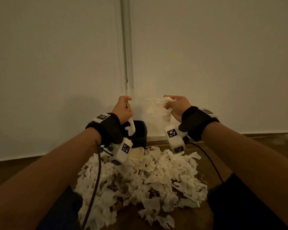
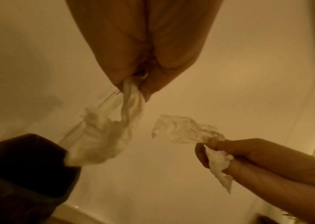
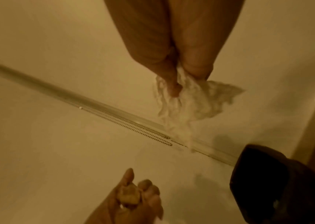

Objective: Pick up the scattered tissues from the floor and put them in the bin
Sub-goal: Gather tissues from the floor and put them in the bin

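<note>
A big heap of white tissues (image 1: 140, 185) lies on the wooden floor between my arms. Behind it, against the wall, stands a small dark bin (image 1: 137, 131), also seen at the edges of the wrist views (image 2: 22, 174) (image 3: 279, 183). My left hand (image 1: 123, 108) is raised above the bin and grips a tissue (image 1: 130, 127) (image 2: 103, 136) that hangs down over the bin's mouth. To the right of the bin, my right hand (image 1: 175, 105) pinches a crumpled tissue (image 1: 158, 107) (image 3: 191, 103) in the air at about the same height.
A pale wall (image 1: 56, 63) with a vertical rail and bead chain (image 1: 126, 47) rises right behind the bin. Dark clothing shows at the bottom corners. A cable (image 1: 96, 176) runs from the left wrist band across the heap.
</note>
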A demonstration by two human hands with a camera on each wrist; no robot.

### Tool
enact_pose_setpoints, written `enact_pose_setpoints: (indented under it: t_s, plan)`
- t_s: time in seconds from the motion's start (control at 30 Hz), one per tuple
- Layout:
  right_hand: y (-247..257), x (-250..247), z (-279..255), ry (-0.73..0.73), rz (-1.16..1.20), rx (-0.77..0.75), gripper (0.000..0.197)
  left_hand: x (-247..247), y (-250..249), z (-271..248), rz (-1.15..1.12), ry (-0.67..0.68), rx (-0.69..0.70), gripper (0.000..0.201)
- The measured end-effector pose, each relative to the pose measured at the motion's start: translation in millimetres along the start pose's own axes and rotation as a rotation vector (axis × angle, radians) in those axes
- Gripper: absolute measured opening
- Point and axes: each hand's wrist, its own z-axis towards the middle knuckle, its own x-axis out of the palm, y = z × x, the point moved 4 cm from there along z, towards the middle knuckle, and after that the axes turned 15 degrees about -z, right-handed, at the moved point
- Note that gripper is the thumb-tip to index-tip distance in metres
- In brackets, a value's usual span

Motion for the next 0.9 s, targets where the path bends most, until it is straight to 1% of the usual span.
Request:
enact_pose_setpoints:
  t_s: [0.07,0.13,0.17,0.23,0.33,0.4,0.43,0.5,0.57,0.63,0.7,0.73,0.8,0.87,0.9]
  plan:
    - [4.7,0.2,-5.9,0.034,0.073,-0.040,0.033,0.5,-5.2,-0.1,-0.116,-0.027,0.027,0.035]
    - [0.1,4.6,-12.5,0.099,0.176,-0.031,0.027,4.2,-4.5,-2.8,-0.263,-0.028,0.024,0.029]
    - [-3.2,7.9,-15.7,0.114,0.205,-0.016,0.026,5.7,-4.0,-5.5,-0.271,-0.026,0.028,0.027]
    - [-5.4,14.3,-15.5,0.106,0.177,-0.001,0.027,7.3,-2.5,-8.7,-0.252,-0.045,0.044,0.023]
    - [-4.1,23.2,-15.0,0.072,0.162,-0.002,0.031,6.3,-4.7,-10.7,-0.264,-0.112,0.087,0.024]
    - [-4.0,28.6,-13.9,0.071,0.199,0.023,0.035,6.6,-8.7,-9.4,-0.250,-0.122,0.122,0.025]
    - [-4.4,31.6,-13.5,0.080,0.238,0.050,0.034,6.2,-9.7,-8.2,-0.256,-0.121,0.130,0.029]
    - [-4.5,36.9,-14.1,0.126,0.346,0.103,0.028,7.1,-10.9,-6.7,-0.304,-0.131,0.095,0.038]
    - [-2.5,42.3,-16.9,0.176,0.401,0.121,0.022,7.8,-12.7,-6.6,-0.332,-0.116,0.081,0.040]
    - [-1.9,46.6,-17.7,0.178,0.357,0.087,0.023,7.9,-14.3,-8.0,-0.210,-0.076,0.106,0.048]
    - [-2.6,47.4,-17.0,0.115,0.286,0.034,0.028,6.6,-11.9,-9.0,-0.128,-0.061,0.109,0.058]
    - [-2.7,46.3,-16.9,0.083,0.265,0.018,0.029,5.4,-10.0,-9.5,-0.129,-0.068,0.099,0.060]
    - [-1.9,43.7,-18.1,0.062,0.267,0.000,0.025,4.5,-6.9,-10.9,-0.162,-0.067,0.084,0.056]
    - [-0.6,43.1,-19.8,0.088,0.348,0.010,0.023,5.2,-5.0,-11.5,-0.198,-0.059,0.061,0.045]
    - [-0.7,43.4,-20.7,0.108,0.406,0.019,0.024,6.1,-5.2,-12.3,-0.212,-0.054,0.048,0.039]
